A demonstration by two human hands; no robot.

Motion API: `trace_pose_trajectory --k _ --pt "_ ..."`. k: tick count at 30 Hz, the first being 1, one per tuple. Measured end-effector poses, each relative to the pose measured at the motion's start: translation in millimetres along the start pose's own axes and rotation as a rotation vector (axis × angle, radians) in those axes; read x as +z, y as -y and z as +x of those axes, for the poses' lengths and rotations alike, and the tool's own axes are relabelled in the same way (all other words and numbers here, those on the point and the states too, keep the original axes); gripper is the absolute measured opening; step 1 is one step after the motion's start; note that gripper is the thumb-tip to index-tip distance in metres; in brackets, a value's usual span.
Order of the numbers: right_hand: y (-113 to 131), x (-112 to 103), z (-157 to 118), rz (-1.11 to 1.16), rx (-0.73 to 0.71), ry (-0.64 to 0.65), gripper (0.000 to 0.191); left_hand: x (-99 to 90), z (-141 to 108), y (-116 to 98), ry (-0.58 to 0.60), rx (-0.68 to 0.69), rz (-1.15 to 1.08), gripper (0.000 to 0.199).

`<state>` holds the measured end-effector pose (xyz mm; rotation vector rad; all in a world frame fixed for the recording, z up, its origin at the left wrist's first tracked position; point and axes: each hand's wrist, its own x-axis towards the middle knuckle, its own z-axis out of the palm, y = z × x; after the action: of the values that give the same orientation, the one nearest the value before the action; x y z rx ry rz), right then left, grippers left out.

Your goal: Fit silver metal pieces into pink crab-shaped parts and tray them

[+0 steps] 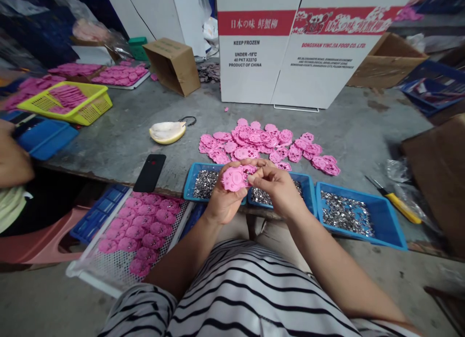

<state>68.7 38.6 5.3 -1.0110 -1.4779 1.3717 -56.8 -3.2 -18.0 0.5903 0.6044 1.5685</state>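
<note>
My left hand [222, 206] is closed around a pink plastic piece [234, 179] with a scalloped edge and holes, held up over the front edge of the table. At the right end of this piece, the fingertips of my right hand [278, 187] are pinched together; what sits between them is too small to make out. Just beyond my hands lies a loose heap of similar pink pieces [250, 138]. Below and beside them stand blue trays of small shiny metal parts: a left tray [188, 184], a middle tray [308, 191] partly covered by my right hand, and a right tray [390, 225].
A white mesh tray [90, 269] of pink pieces is at lower left. On the table are a black phone [149, 173], a yellow-rimmed shell-like dish [167, 132], a yellow-handled tool [403, 208], a yellow basket [98, 109] and a large white carton [254, 85]. Another person's arm [12, 157] shows at left.
</note>
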Motion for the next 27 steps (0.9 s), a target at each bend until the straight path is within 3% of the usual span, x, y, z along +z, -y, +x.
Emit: trace_pose_trajectory --k 7,14,19,23,27 --pt "-1.9 0.3 -0.3 0.036 0.041 -0.012 0.032 0.6 0.5 0.6 0.011 0.014 -0.006 0.052" --pt "-6.9 3.2 -3.0 -0.032 -0.082 -0.055 0.028 -5.8 1.2 5.6 0.025 0.026 0.002 0.054" --pt "-15.8 0.0 -3.6 0.126 -0.082 -0.148 0.027 -0.9 -0.7 3.9 0.020 -0.086 -0.045 0.056" --pt "-26.2 -27.7 1.2 0.062 -0.060 -0.322 0.025 4.9 -0.5 0.1 0.006 -0.178 -0.050 0.060" --pt "-27.8 -86.3 -1.7 -0.254 -0.037 -0.526 0.019 3.5 1.8 -1.3 -0.025 -0.208 -0.028 0.068"
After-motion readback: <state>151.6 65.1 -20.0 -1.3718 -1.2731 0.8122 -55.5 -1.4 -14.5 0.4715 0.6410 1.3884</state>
